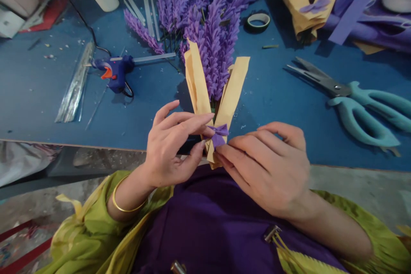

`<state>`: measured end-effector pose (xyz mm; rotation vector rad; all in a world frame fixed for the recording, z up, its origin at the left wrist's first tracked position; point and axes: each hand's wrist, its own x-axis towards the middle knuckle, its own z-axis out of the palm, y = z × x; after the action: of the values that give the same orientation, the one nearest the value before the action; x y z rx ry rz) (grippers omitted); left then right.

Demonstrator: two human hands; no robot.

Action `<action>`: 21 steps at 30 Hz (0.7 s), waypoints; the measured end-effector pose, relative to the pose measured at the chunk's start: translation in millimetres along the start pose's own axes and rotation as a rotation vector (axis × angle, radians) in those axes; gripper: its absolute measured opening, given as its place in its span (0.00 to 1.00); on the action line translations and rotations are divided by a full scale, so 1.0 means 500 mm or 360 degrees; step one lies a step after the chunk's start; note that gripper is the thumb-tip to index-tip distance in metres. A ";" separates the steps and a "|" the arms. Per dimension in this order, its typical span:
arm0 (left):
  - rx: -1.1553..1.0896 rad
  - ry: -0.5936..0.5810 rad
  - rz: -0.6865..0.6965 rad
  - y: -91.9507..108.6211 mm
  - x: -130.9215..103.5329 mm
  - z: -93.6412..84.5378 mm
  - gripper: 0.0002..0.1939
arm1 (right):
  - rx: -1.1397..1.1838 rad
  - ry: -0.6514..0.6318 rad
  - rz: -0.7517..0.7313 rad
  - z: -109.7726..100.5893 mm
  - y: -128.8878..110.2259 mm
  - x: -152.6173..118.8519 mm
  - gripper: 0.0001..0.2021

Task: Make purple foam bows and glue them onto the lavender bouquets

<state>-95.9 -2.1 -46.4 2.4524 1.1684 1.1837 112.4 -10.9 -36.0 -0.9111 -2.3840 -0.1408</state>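
Note:
A bouquet of purple lavender-like flowers (215, 51) wrapped in cream paper (231, 94) lies at the front edge of the table, its lower end toward my body. Across the narrow part of the wrap sits a small purple bow (219, 133). My left hand (175, 143) pinches the bow's left side between thumb and fingers, with the other fingers raised. At the bow's lower right, my right hand (268, 167) has its fingertips pressed together on the ribbon and paper edge; its thumb is hidden.
A blue glue gun (117, 72) with a clear stick lies left, beside a plastic packet (75, 87). Teal-handled scissors (362, 107) lie open at right. Green tape (257, 21), loose purple flowers (175, 6) and another wrapped bouquet (308, 4) are farther back.

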 end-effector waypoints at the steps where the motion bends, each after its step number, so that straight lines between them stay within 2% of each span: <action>1: -0.0002 0.0004 0.0007 0.000 0.000 0.000 0.26 | 0.0033 -0.0003 0.0021 0.001 0.000 0.000 0.03; 6: 0.0031 0.0017 0.0032 -0.001 -0.002 0.001 0.27 | 0.0236 0.0131 0.0195 0.001 0.012 -0.007 0.03; 9: 0.0097 0.0027 0.0074 -0.001 -0.003 0.000 0.27 | 0.0214 0.0190 0.0283 0.004 0.020 -0.010 0.06; 15: 0.0206 -0.0005 0.0177 -0.001 -0.006 0.000 0.27 | 0.0164 0.0081 0.0268 0.023 0.019 -0.007 0.07; 21: 0.0314 -0.0059 0.0228 -0.002 -0.007 0.001 0.27 | 0.0133 0.0081 0.0221 0.032 0.019 -0.010 0.09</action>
<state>-97.2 -3.8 -49.2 2.7328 1.1674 1.1009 113.6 -1.6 -53.1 -1.0170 -2.2542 -0.0106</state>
